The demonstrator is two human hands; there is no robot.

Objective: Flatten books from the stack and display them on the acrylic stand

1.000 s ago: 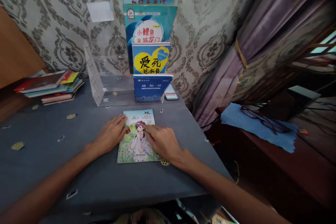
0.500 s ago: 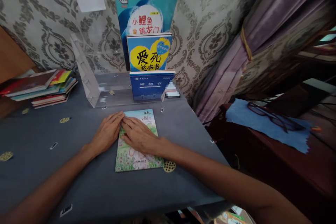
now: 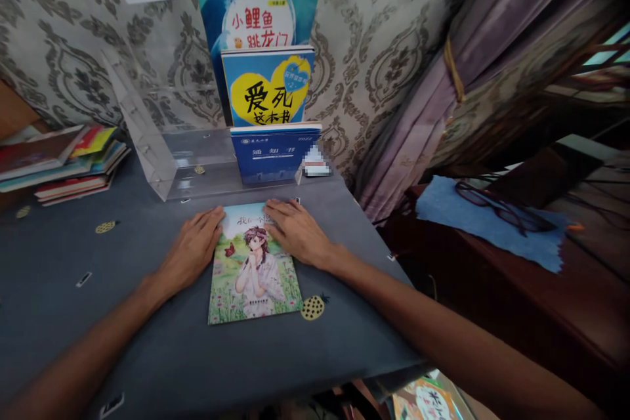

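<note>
A thin picture book (image 3: 252, 272) with a girl in a meadow on its cover lies flat on the grey tablecloth (image 3: 162, 348). My left hand (image 3: 191, 251) rests at the book's upper left edge, fingers stretched out and touching it. Across the upper right corner lies my right hand (image 3: 296, 231), also flat with fingers extended. Neither hand grips the book. Right behind it stands a clear acrylic display rack (image 3: 162, 157) with a dark blue book (image 3: 273, 155), a blue book with a yellow heart (image 3: 268, 84) and a teal book (image 3: 256, 3) stepped upward.
A stack of several books (image 3: 59, 161) lies at the left of the table. The patterned wall is close behind the rack. A purple curtain (image 3: 443, 79) hangs at the right, beside a lower wooden surface with a blue cloth (image 3: 487, 223) and glasses. The table's right edge is near my right forearm.
My right hand slid from the book's left middle to its upper right corner, uncovering the cover picture. The left hand stayed at the left edge. The view tilted down and moved closer.
</note>
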